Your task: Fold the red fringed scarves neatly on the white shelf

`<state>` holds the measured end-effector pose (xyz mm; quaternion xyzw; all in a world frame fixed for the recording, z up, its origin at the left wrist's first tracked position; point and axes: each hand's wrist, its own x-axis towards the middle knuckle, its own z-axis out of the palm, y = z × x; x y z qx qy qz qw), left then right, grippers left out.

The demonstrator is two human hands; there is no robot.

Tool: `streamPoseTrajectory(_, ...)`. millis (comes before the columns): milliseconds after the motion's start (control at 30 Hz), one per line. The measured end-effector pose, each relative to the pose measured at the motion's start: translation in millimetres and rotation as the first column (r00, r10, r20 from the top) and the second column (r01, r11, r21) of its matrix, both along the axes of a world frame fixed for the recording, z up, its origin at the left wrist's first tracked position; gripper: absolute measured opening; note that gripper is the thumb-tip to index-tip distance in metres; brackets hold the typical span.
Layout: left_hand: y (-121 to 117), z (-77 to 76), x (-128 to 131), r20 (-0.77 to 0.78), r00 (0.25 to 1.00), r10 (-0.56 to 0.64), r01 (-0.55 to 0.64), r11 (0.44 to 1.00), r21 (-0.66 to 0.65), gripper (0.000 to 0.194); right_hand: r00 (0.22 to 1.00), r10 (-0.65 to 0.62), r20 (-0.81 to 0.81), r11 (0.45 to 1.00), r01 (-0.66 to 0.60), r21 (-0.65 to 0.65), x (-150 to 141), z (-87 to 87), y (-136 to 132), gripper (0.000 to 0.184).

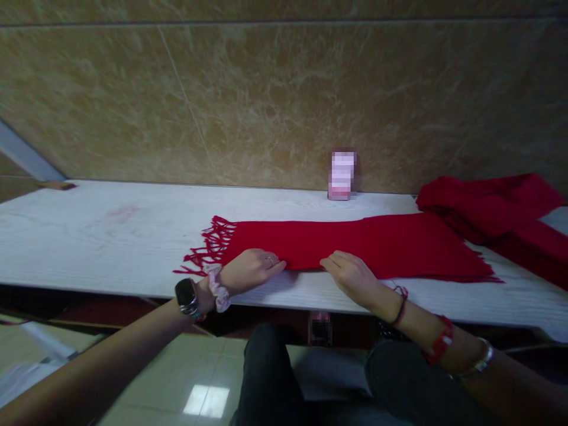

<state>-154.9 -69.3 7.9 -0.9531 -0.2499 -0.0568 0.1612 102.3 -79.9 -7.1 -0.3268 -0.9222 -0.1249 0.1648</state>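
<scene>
A red scarf [306,239] lies folded lengthwise on the white table, its fringe fanned out at the left end and a shorter fringe at the right. My left hand [252,271] pinches the scarf's near edge, left of the middle; a ring, a scrunchie and a watch show on that hand and wrist. A short way to the right, my right hand [350,275] is closed on the same near edge, fingertips together. Bracelets circle the right wrist and forearm. Both thumbs are mostly hidden beneath the hands.
More red cloth [488,207] lies bunched at the right of the white table [133,236]. A phone [342,174], its screen blurred, leans against the brown marbled wall [266,106]. Below the table's front edge are dark open compartments and my knees [270,367].
</scene>
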Motion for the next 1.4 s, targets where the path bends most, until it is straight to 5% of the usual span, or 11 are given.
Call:
streamPoseTrajectory(400, -13, -8.6, -8, -0.136, 0.990, 0.040, -0.015, 0.983, 0.181, 0.032, 0.998, -0.007, 0.059, 0.994, 0.001, 0.110, 19, -1.7, 1, 0.017)
streamPoseTrajectory(667, -18, 6.4, 16, -0.047, 0.987, 0.152, -0.157, 0.977, -0.147, 0.033, 0.990, 0.111, 0.089, 0.981, -0.124, 0.151, 26, -6.0, 3, 0.016)
streamPoseTrajectory(833, -1, 9.4, 43, -0.107, 0.994, 0.035, -0.079, 0.891, -0.446, 0.040, 0.991, 0.119, 0.067, 0.985, -0.127, 0.120, 26, -5.7, 2, 0.015)
streamPoseTrajectory(900, 9, 6.5, 40, -0.127, 0.988, 0.084, -0.138, 0.853, -0.503, 0.041, 0.992, 0.111, 0.061, 0.984, -0.118, 0.134, 26, -5.9, 2, 0.014)
streamPoseTrajectory(1100, 25, 10.2, 18, -0.159, 0.898, 0.409, -0.436, 0.782, -0.446, 0.043, 0.993, 0.102, 0.057, 0.987, -0.108, 0.118, 27, -10.4, 4, 0.017)
streamPoseTrajectory(1300, 34, 3.6, 56, -0.138, 0.968, 0.208, -0.249, 0.858, -0.450, 0.044, 0.986, 0.160, -0.052, 0.987, -0.161, 0.002, 30, -17.1, 8, 0.020)
streamPoseTrajectory(1400, 52, -7.1, 54, -0.154, 0.963, 0.220, -0.267, 0.851, -0.452, 0.045, 0.977, 0.170, -0.126, 0.982, -0.178, -0.055, 30, -19.3, 9, 0.023)
